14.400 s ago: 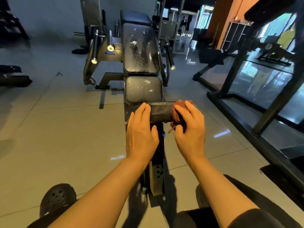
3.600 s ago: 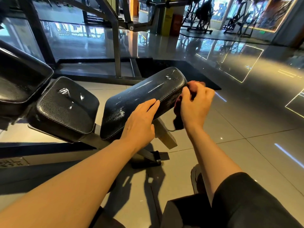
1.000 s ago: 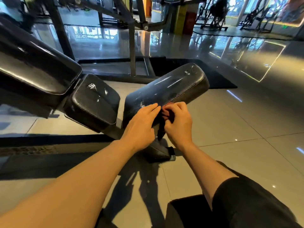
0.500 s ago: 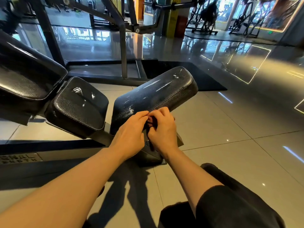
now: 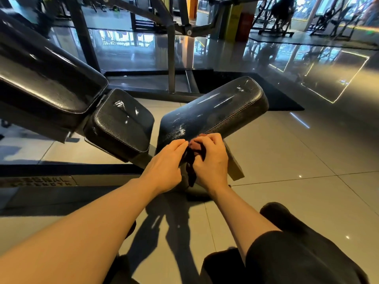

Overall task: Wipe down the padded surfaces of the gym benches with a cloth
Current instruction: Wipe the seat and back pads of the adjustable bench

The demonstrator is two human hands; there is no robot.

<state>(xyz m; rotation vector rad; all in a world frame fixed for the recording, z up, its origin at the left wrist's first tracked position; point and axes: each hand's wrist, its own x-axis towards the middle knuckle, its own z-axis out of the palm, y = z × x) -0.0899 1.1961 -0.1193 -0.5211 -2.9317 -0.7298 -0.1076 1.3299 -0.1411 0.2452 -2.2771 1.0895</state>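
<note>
A black padded roller pad (image 5: 215,111) of the gym bench runs from centre up to the right, with pale scuff marks on top. My right hand (image 5: 211,162) grips a dark reddish-brown cloth (image 5: 193,150) against the pad's near left end; part of the cloth hangs down between my hands. My left hand (image 5: 166,165) rests on the same end beside it, fingers fairly straight and touching the cloth. Left of the roller sit the black seat pad (image 5: 121,121) and the long back pad (image 5: 45,78).
The bench's metal frame (image 5: 51,180) runs along the tiled floor on the left, and a wedge foot (image 5: 233,165) sticks out right of my hand. A dark rack frame (image 5: 171,48) and floor mat (image 5: 276,93) stand behind. My knee (image 5: 297,253) is at lower right.
Since 3.6 s ago my right hand slid the cloth from the roller's far end down to its near end, next to my left hand. In the last half second both hands stay about there.
</note>
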